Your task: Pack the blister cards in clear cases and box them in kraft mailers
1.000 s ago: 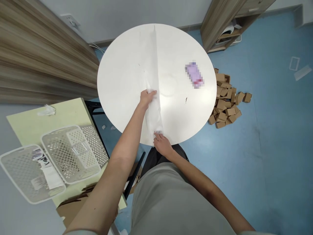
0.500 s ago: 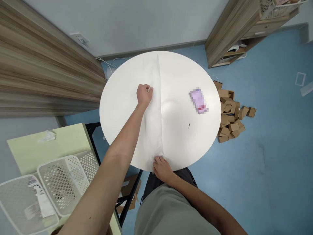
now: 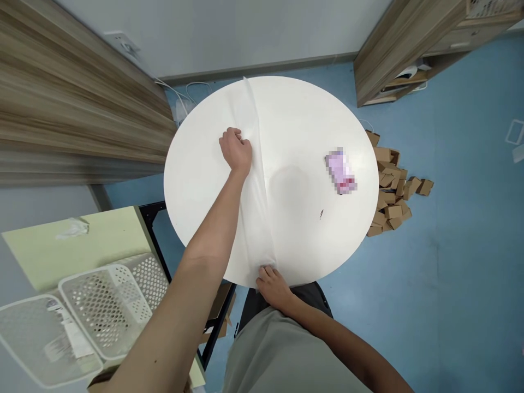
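Observation:
A long, thin white translucent sheet [image 3: 257, 207], folded into a strip, lies across the round white table [image 3: 196, 174] from its far rim to its near rim. My left hand [image 3: 236, 150] is closed at the strip's left edge, well up the table, with curled fingers gripping the sheet. Down at the near rim, my right hand [image 3: 273, 285] has its fingers bent and pressed together on the strip's near end. Small wrinkles show in the sheet beside those fingertips. The strip now slants, its far end leaning left.
A blurred-out purple item [image 3: 341, 172] and a small dark mark [image 3: 321, 214] are on the table's right half. Brown cardboard boxes [image 3: 388, 196] are heaped on the floor to the right. White perforated baskets [image 3: 104, 311] stand on a pale green surface [image 3: 118, 229] at lower left.
The far part of the white sheet has swung left, so the strip slants more. My left hand has moved slightly away and left with it. My right hand stays at the near rim.

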A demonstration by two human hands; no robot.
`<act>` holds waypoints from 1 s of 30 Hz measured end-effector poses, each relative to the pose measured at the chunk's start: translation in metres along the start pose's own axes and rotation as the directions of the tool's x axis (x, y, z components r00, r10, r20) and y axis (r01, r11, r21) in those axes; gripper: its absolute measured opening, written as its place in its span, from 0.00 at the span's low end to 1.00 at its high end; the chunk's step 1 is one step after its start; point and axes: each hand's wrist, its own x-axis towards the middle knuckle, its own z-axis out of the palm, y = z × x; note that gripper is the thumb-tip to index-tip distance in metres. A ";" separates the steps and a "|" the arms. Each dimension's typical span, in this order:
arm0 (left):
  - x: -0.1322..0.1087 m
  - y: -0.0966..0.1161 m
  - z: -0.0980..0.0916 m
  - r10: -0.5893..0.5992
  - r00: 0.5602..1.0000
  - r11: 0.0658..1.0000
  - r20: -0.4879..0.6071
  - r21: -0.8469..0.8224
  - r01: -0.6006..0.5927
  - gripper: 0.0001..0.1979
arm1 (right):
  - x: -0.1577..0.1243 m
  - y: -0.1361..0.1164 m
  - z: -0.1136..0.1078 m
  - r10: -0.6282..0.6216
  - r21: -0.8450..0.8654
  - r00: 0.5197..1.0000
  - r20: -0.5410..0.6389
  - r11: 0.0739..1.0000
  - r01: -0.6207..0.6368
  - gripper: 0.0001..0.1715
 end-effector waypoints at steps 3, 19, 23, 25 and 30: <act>0.003 0.001 -0.021 0.012 0.999 1.000 0.034 -0.017 -0.011 0.14 | -0.004 0.002 0.006 -0.024 -0.017 0.999 -0.021 1.000 0.024 0.06; -0.287 -0.036 -0.109 0.460 0.531 0.799 0.712 -0.071 -0.598 0.30 | -0.013 -0.004 0.008 0.083 -0.118 0.996 -0.019 0.989 -0.085 0.13; -0.342 -0.074 -0.133 0.431 0.446 0.793 0.784 -0.093 -0.603 0.26 | -0.016 -0.007 0.013 0.128 -0.128 0.990 -0.059 0.983 -0.135 0.15; -0.353 -0.088 -0.137 0.414 0.418 0.800 0.808 -0.105 -0.590 0.25 | -0.019 -0.009 0.015 0.141 -0.133 0.986 -0.084 0.979 -0.152 0.14; -0.355 -0.105 -0.132 0.386 0.442 0.832 0.810 -0.099 -0.545 0.19 | -0.032 -0.013 0.017 0.118 -0.103 0.987 -0.111 0.986 -0.130 0.12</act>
